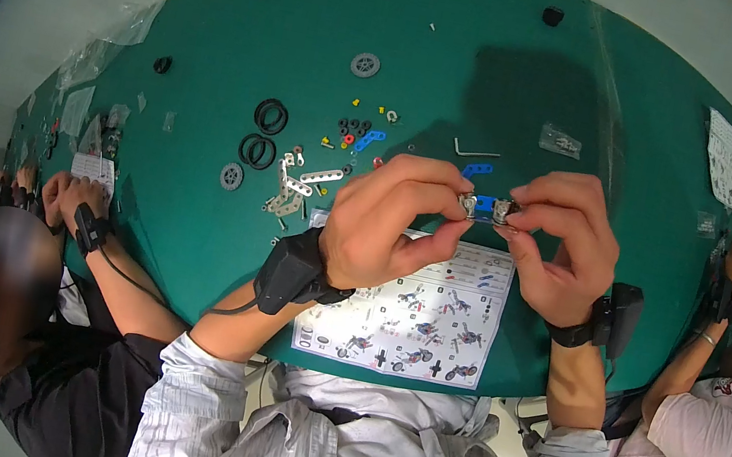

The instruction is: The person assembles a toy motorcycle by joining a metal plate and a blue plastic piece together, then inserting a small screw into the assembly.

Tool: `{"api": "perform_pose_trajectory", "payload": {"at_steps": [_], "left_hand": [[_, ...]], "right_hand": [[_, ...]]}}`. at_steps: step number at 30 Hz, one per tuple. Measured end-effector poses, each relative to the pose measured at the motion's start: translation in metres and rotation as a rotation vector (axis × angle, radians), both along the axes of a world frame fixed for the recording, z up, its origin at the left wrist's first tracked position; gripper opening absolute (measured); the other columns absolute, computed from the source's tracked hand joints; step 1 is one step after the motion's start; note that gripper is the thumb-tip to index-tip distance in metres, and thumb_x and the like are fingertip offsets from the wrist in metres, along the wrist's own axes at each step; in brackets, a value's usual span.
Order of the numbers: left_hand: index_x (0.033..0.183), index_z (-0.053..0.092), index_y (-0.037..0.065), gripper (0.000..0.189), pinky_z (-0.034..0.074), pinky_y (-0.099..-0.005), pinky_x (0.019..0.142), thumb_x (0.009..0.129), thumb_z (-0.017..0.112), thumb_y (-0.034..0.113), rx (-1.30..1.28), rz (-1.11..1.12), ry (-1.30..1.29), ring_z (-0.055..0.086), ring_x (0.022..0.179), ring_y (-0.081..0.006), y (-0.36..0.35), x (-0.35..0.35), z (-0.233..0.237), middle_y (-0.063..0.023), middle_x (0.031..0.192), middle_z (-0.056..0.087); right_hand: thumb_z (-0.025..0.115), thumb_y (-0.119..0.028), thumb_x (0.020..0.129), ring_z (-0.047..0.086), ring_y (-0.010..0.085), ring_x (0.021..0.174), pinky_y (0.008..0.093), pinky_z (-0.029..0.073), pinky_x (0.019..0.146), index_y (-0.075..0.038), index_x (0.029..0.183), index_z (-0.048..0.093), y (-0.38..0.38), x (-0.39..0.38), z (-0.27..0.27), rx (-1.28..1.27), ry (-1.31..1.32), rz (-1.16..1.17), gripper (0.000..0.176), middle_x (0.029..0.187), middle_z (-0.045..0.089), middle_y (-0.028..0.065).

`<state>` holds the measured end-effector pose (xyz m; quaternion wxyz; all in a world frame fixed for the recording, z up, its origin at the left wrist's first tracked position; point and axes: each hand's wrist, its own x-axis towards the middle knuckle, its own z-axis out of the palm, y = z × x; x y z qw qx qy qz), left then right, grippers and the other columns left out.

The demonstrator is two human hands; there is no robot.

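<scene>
A small assembly of blue and silvery metal parts (486, 205) is held up between my two hands, above the top of the printed instruction sheet (409, 319). My left hand (391, 223) pinches its left end between thumb and fingers. On its right end the fingertips of my right hand (564, 244) are closed. The fingertips hide parts of both ends. Just beyond the assembly lies a blue angled piece (477, 170), and a silver hex key (475, 152) rests behind that.
Left of my hands lie perforated metal strips (293, 184), black rings (270, 117), grey wheels (365, 65) and another blue piece (370, 141). A small plastic bag (560, 141) lies at the right. People sit on both sides, with another sheet (730, 161) at the far right.
</scene>
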<state>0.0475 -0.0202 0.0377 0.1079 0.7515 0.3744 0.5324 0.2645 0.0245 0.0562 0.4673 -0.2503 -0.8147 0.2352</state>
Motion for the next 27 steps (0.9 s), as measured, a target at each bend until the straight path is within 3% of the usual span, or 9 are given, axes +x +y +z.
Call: {"api": "perform_pose_trajectory", "payload": {"at_steps": [11, 27], "left_hand": [[0.092, 0.065, 0.003, 0.031, 0.056, -0.0313, 0.061, 0.067, 0.083, -0.003, 0.041, -0.043, -0.020, 0.069, 0.076, -0.0233, -0.0007, 0.0007, -0.0013, -0.0129, 0.102, 0.069], [0.095, 0.065, 0.003, 0.033, 0.056, -0.0326, 0.062, 0.069, 0.084, -0.001, 0.088, -0.096, -0.002, 0.069, 0.076, -0.0245, 0.0003, 0.0001, -0.0028, -0.0128, 0.101, 0.068]], "right_hand": [[0.077, 0.010, 0.064, 0.068, 0.0285, 0.084, 0.0359, 0.054, 0.073, -0.002, 0.090, 0.066, 0.0005, -0.0020, -0.0017, 0.054, 0.052, 0.090, 0.030, 0.095, 0.070, 0.0139], [0.079, 0.009, 0.060, 0.068, 0.0260, 0.081, 0.0335, 0.055, 0.068, -0.004, 0.087, 0.064, -0.0025, -0.0013, 0.0013, 0.107, 0.007, 0.079, 0.033, 0.093, 0.069, 0.0109]]}}
